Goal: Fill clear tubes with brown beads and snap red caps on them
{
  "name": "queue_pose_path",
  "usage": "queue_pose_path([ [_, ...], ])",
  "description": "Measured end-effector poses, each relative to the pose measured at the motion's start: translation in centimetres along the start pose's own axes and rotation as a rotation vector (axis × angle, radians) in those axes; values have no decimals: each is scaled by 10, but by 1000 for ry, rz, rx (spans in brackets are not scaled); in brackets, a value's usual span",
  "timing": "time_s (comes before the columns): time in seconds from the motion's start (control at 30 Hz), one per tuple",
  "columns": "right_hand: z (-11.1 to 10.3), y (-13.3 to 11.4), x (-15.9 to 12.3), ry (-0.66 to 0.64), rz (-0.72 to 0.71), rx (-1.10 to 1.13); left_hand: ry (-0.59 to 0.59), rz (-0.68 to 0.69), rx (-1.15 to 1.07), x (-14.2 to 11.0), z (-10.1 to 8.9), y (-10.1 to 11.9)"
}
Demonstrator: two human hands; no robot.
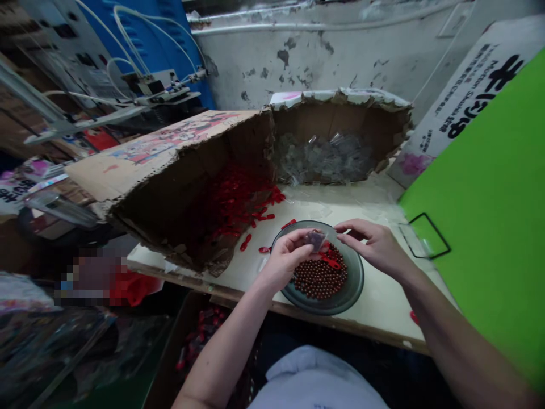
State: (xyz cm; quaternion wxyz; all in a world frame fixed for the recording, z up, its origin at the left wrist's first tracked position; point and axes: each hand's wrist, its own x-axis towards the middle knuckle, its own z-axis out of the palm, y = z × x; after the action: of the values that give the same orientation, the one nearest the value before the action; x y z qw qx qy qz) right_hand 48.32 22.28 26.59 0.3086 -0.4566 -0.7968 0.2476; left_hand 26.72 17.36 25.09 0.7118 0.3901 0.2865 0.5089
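My left hand [289,253] is closed on a small clear plastic container [315,240] with dark contents, held above the bowl's far half. To its right, my right hand [370,241] hovers over the bowl's rim, thumb and fingers slightly apart, with nothing visible between them. Below both hands is a grey-green translucent bowl [360,287] on the table's front part. Many shiny brown beads [319,281] fill its middle. A red plastic piece [334,263] with holes lies on the beads, partly hidden by my left hand.
Two cut-open cardboard boxes stand behind: one [149,199] spills red pieces [238,201], the other [383,122] holds clear plastic parts [327,156]. A green panel [489,216] borders the right. Below the edge sits a bin of red-capped pieces [206,326]. Machinery [145,88] stands left.
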Motion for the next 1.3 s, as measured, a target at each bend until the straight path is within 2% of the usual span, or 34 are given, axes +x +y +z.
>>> queue_pose_path([
  [0.23,-7,-9,0,85,-12,122,12,-28,-57,-2,9,10],
  [0.47,-6,-12,-4,101,14,298,-6,-72,-114,-4,18,16],
  [0.77,-7,-11,-9,100,43,359,-21,-107,-130,-5,15,16],
  [0.9,-19,-19,2,-52,-68,283,-35,-132,-93,-5,13,15],
  [1.1,-35,-37,33,-425,-318,13,-66,-213,-53,-7,11,15],
  [1.3,-38,-49,44,-607,-369,-132,-89,-281,-19,-7,10,12],
])
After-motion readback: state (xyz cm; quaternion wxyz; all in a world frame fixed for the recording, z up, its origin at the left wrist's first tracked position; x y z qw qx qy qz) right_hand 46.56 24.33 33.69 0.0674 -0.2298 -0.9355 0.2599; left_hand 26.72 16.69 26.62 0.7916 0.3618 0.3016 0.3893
